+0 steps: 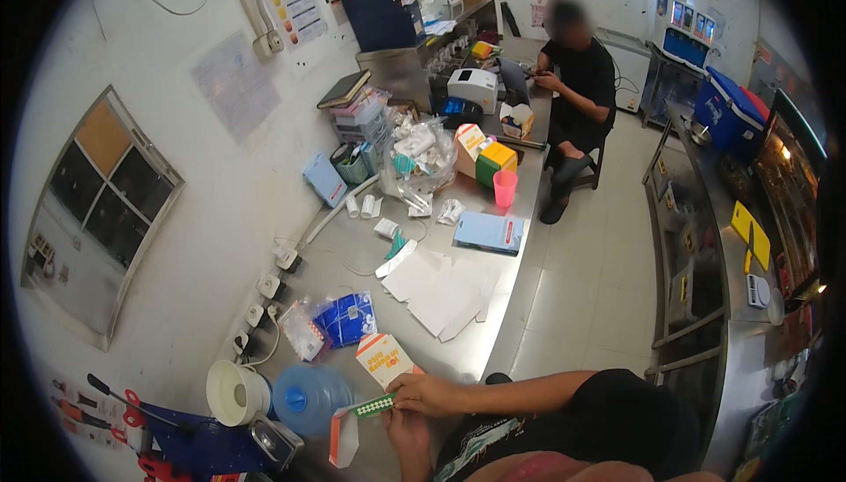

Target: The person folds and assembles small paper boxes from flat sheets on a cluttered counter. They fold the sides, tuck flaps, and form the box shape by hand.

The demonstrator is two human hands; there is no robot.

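My right hand [426, 393] grips the edge of a paper food carton [382, 359] with orange-and-white panels and a green, white-dotted strip. Below it, my left hand [409, 434] pinches the same carton near the green strip; its fingertips are partly hidden. The carton is part folded, with a white flap hanging toward the lower left. Just beyond it on the steel table [458, 354] lie flat white carton blanks [438, 290], overlapping each other. Farther off stand an upright white-and-orange carton [470, 149] and a green-and-yellow carton [496, 165].
A blue water jug [310, 398] and a cream tub [238, 392] stand left of my hands. Blue packets [345, 317] lie by the wall plugs. A pink cup [505, 189] and light-blue box [489, 232] sit near the table edge. Another person [582, 85] sits at the far end.
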